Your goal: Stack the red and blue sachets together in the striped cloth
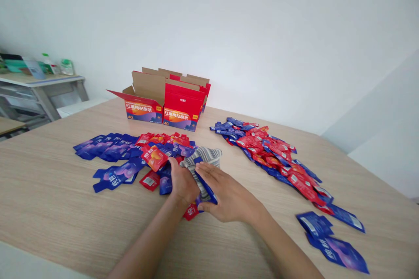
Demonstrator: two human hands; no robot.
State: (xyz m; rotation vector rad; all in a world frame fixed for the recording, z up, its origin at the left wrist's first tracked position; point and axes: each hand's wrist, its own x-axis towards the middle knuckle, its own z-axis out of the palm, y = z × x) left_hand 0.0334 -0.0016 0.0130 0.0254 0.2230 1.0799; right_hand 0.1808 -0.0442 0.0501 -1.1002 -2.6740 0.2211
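My left hand [183, 183] is closed around a grey-and-white striped cloth [210, 155]. Against the cloth lies a blue pouch [208, 192], and my right hand [225, 189] grips it from the right, fingers over its top and thumb below. Both hands meet just above the table. Right beside the left hand is a loose heap of red and blue pouches, with a red pouch [153, 157] on top. A fanned row of blue pouches [113, 146] spreads to the left. Under the hands, a red pouch [190, 212] is partly hidden.
Several red cardboard boxes with open flaps, including a front box [180, 111], stand at the back of the wooden table [81, 209]. A long pile of red and blue pouches [268, 150] runs down the right. Behind on the left is a side desk [42, 80].
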